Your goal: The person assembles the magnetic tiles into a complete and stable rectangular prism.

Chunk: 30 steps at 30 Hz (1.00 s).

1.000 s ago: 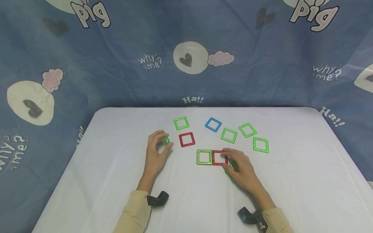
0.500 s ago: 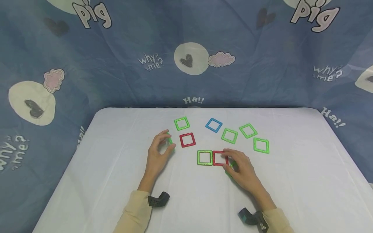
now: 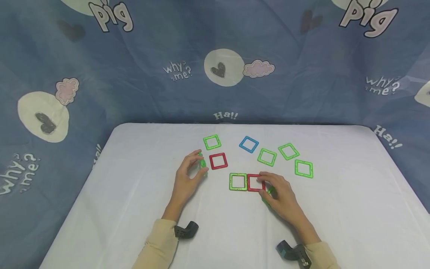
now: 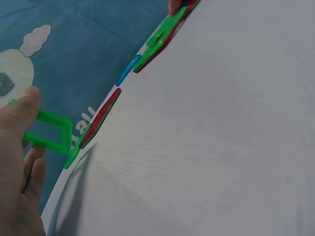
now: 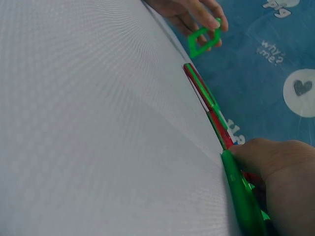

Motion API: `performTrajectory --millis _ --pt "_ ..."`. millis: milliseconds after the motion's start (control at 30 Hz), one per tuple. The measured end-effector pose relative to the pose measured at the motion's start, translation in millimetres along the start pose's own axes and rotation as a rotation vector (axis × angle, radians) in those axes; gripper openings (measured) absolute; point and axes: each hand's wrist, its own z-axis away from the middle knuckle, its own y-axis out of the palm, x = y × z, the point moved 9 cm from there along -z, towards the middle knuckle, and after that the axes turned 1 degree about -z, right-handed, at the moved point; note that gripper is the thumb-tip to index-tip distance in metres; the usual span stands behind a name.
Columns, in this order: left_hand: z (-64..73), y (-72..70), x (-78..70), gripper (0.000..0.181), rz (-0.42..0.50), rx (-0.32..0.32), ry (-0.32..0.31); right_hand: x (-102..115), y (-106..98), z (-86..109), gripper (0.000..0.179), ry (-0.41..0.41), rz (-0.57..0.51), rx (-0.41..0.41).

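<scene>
My left hand pinches a green square magnetic tile between thumb and fingers. The tile is held on edge, raised off the table, left of a red square tile. On the right, my right hand grips another green tile, which is mostly hidden under the palm. Its thumb and fingertips also reach the right side of a second red tile. That red tile lies flat, edge to edge with a green tile on its left.
Behind the hands lie loose square tiles: a green one, a blue one and several more green ones to the right. A white cloth covers the table, and a blue printed curtain hangs behind it.
My left hand has moved right with its green tile, closer to the loose red tile, and the tile has turned slightly. My right hand stays in place; the whole view shifts a little.
</scene>
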Motion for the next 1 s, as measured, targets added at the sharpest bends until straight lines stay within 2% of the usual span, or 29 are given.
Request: performTrajectory --millis 533,633,767,1000 --pt "2.7 8.0 -8.0 0.039 0.011 0.039 0.064 0.4 -0.1 0.1 0.04 0.007 -0.011 0.003" --pt "1.5 11.3 3.4 0.039 0.019 0.042 0.095 1.2 0.0 0.0 0.04 0.005 -0.009 0.005" --pt "0.6 19.0 17.6 0.038 -0.019 0.045 0.145 1.1 -0.3 -0.1 0.04 -0.004 0.001 0.008" --pt "5.1 32.8 7.7 0.036 -0.01 0.102 0.197 1.2 0.0 0.5 0.041 0.003 -0.002 0.005"
